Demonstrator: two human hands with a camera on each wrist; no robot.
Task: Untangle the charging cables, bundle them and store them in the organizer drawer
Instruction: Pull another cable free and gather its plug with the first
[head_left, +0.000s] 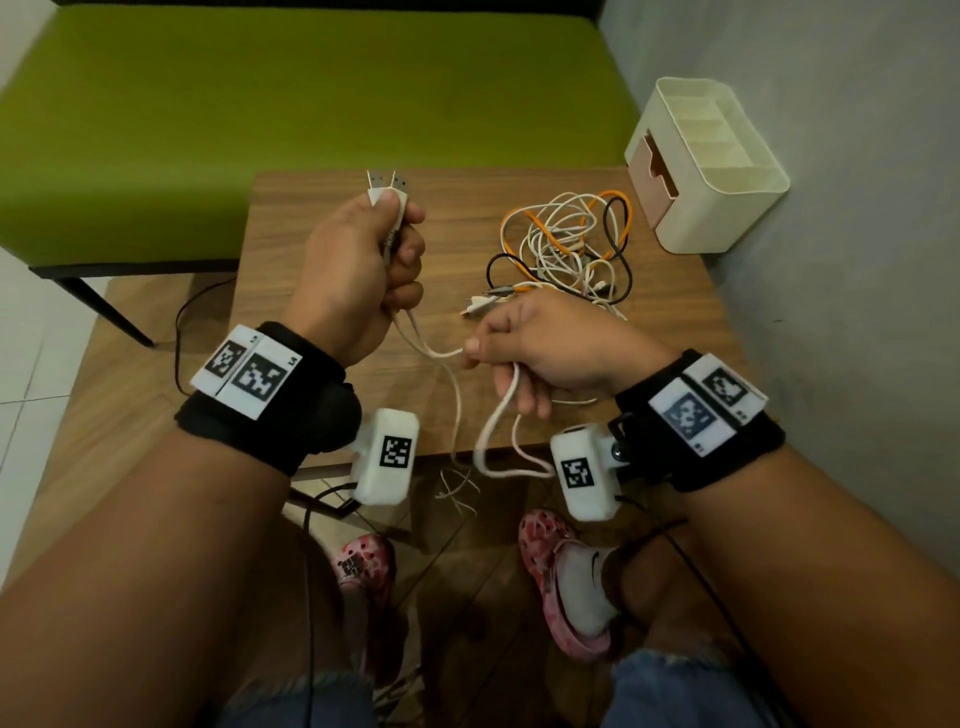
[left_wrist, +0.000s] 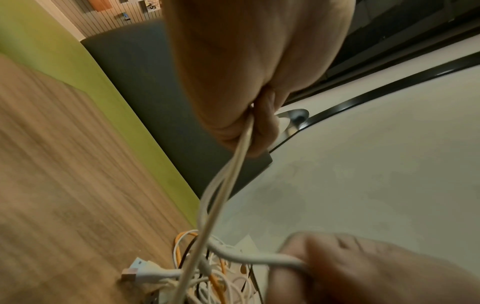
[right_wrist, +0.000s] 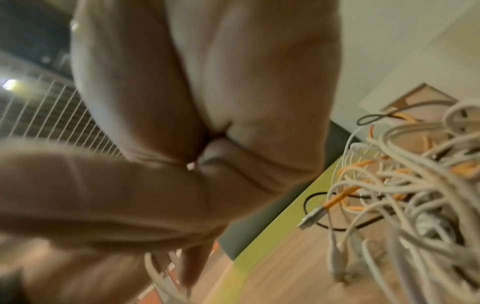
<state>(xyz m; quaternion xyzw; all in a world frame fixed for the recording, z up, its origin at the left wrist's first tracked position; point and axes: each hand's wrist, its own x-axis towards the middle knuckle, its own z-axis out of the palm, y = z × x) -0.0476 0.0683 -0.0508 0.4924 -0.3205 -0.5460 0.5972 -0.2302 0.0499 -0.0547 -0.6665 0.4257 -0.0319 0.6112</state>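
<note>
1. One white cable (head_left: 441, 353), doubled, runs between two hands; its two plugs (head_left: 385, 183) stand up above the left fist.
2. Left hand (head_left: 358, 270): raised over the table (head_left: 291, 208), fingers curled round the doubled cable.
3. Right hand (head_left: 545, 343): lower, thumb and forefinger pinching the cable, slack looping over the table edge.
4. One tangle of cables (head_left: 566, 249), white, orange and black, lies on the table beside one organizer (head_left: 711, 171), whose drawer (head_left: 655, 176) is in its side.
</note>
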